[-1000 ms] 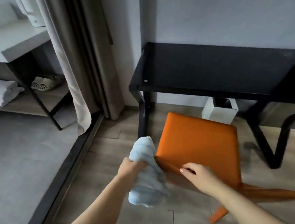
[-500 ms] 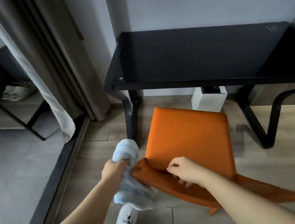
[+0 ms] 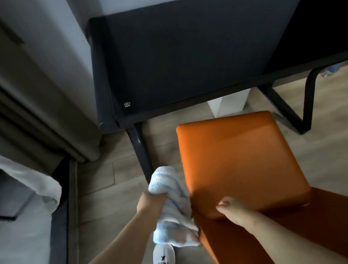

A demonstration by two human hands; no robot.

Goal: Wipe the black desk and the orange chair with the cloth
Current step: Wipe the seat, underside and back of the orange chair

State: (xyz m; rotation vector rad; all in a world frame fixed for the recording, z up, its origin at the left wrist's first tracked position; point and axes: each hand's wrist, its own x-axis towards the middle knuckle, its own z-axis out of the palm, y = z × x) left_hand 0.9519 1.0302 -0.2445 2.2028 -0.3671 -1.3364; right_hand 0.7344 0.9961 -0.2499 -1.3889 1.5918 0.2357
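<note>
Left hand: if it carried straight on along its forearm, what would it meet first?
Probably the orange chair: the left hand, gripping the cloth, points forward-right at the seat's left edge. The desk leg stands just left of that line, and depth is unclear, so it could meet that instead.

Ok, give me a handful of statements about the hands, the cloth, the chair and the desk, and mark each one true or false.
1. The left hand grips the cloth. True.
2. The cloth lies spread on the black desk. False: it is bunched in the left hand, over the floor beside the chair.
3. The right hand holds the orange chair at the near edge of its seat. True.
4. The orange chair's seat is tucked under the black desk. False: the whole seat shows in front of the desk.
5. A white slipper shows below the cloth. True.
</note>
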